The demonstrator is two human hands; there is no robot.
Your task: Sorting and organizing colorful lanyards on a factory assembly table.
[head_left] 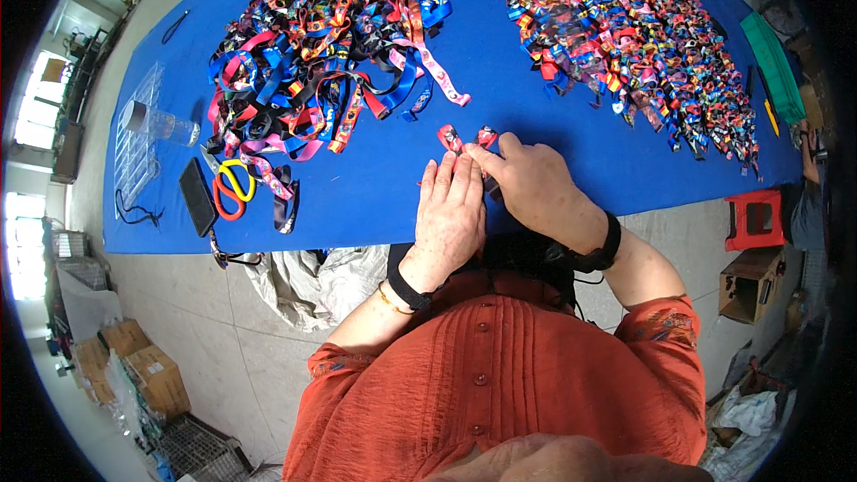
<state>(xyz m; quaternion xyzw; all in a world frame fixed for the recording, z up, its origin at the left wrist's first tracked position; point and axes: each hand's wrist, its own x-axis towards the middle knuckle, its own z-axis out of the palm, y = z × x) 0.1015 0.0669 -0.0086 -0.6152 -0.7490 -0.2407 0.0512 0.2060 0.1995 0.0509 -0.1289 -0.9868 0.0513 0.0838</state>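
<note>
A short red and black printed ribbon (449, 137) lies on the blue table near its front edge, with two looped ends showing beyond my fingers. Its middle is hidden under my hands. My left hand (453, 210) rests flat over it, fingers stretched out and side by side. From the right, my right hand (540, 186) meets the left fingertips; its thumb presses on the ribbon and the other fingers curl around it. A large tangle of colourful printed straps (312, 62) sits beyond my left hand. Far right spreads a wide heap of small folded ribbon pieces (625, 45).
Scissors with red and yellow handles (234, 189) lie left on the blue table (357, 205), beside a black phone (196, 196). A clear bottle (161, 123) rests on a white wire rack (138, 156). A red stool (755, 220) stands at the right.
</note>
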